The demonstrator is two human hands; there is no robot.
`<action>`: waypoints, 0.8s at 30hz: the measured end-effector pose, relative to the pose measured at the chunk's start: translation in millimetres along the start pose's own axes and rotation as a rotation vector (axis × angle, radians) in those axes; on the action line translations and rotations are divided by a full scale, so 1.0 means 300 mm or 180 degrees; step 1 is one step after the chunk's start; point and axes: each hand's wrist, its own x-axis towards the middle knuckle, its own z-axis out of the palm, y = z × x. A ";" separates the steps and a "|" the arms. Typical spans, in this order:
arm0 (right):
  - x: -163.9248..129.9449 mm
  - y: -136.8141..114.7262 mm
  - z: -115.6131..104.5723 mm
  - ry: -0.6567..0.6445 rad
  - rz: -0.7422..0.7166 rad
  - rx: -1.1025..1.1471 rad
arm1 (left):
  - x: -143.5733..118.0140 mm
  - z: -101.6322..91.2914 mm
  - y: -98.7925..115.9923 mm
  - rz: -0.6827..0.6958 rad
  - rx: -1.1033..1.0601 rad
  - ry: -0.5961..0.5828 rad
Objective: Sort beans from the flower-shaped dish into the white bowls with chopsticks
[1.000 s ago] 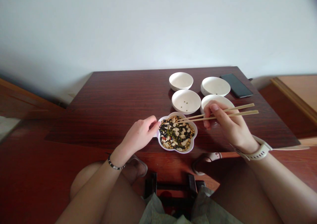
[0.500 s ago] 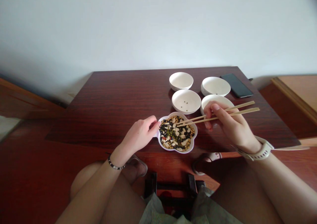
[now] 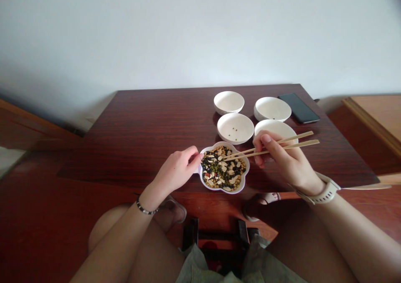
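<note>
My left hand (image 3: 181, 166) is closed on the left rim of a white flower-shaped dish (image 3: 247, 166) at the table's front edge. Mixed beans, yellow grains and pale peanut halves (image 3: 232, 181) fill that dish. In my right hand (image 3: 283, 155) is a pair of wooden chopsticks (image 3: 302, 143), their tips down among the beans in the dish's upper middle. Whether the tips pinch anything cannot be made out. Behind the dish a white bowl (image 3: 228, 135) holds several small dark beans. Partly hidden by my right hand is another white bowl (image 3: 275, 126).
Two more white bowls stand farther back, a left one (image 3: 229, 101) and a right one (image 3: 272, 107) with a dark speck inside. A black phone (image 3: 299, 107) lies at the right on the dark wooden table (image 3: 150, 124). Beyond it rises a pale wall (image 3: 188, 32).
My right hand has shifted a little left and down, bringing the chopsticks' rear ends lower and leftward. Their tips remain in the dish. My left hand and the bowls have stayed put.
</note>
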 end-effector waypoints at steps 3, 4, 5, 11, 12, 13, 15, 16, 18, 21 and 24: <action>0.001 0.000 0.003 0.0018 0.0002 0.0069 | -0.001 0.000 -0.002 -0.0007 -0.0003 0.0004; 0.002 -0.002 0.003 0.0039 -0.0001 0.0102 | -0.001 0.001 -0.003 -0.0003 0.0001 0.0010; 0.002 -0.004 0.003 0.0078 -0.0008 0.0131 | -0.002 0.001 -0.004 0.0003 0.0007 0.0020; 0.008 -0.012 -0.018 0.0579 -0.0231 0.0338 | -0.004 0.002 -0.009 0.0019 0.0011 0.0017; 0.010 -0.011 -0.024 0.0706 -0.0296 0.0394 | -0.005 0.002 -0.011 0.0017 0.0005 0.0021; 0.014 -0.008 -0.031 0.0854 -0.0361 0.0449 | -0.005 0.002 -0.012 0.0014 -0.0001 0.0027; 0.020 -0.002 -0.042 0.1142 -0.0467 0.0523 | -0.006 0.003 -0.015 0.0008 -0.0008 0.0020; 0.023 0.002 -0.047 0.1254 -0.0497 0.0523 | -0.006 0.004 -0.016 0.0006 -0.0012 0.0012; 0.027 0.006 -0.052 0.1394 -0.0520 0.0474 | -0.006 0.005 -0.017 0.0005 -0.0022 -0.0002; 0.027 0.005 -0.048 0.1426 -0.0529 0.0387 | -0.006 0.004 -0.018 0.0006 -0.0032 -0.0003; 0.023 -0.003 -0.037 0.1400 -0.0541 0.0322 | -0.007 0.004 -0.018 0.0001 -0.0025 -0.0003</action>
